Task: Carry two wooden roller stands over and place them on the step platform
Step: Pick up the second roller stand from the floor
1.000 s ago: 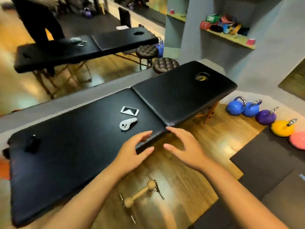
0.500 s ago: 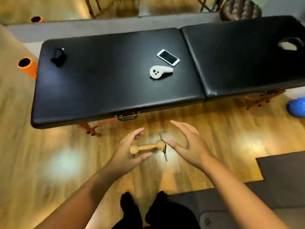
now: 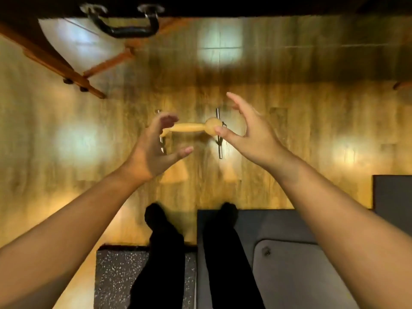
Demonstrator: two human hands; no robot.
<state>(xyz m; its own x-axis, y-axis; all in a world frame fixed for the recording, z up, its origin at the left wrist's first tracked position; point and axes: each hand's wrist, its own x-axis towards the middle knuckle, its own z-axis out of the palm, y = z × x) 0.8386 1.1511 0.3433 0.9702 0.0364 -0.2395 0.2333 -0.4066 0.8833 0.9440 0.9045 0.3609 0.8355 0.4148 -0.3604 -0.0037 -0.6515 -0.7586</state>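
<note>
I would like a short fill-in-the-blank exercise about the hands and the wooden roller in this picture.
1. The wooden roller lies on the ____ floor.
2. Both hands are ____, with fingers spread.
3. The right hand reaches for the roller's ____ end.
4. The left hand hides the roller's other ____.

Missing words: wooden; open; ball-shaped; end

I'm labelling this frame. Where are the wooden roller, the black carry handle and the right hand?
wooden roller (image 3: 189, 127), head view, middle of the wooden bar.
black carry handle (image 3: 127, 32), head view, middle of its grip.
right hand (image 3: 249, 134), head view, middle of the hand.
</note>
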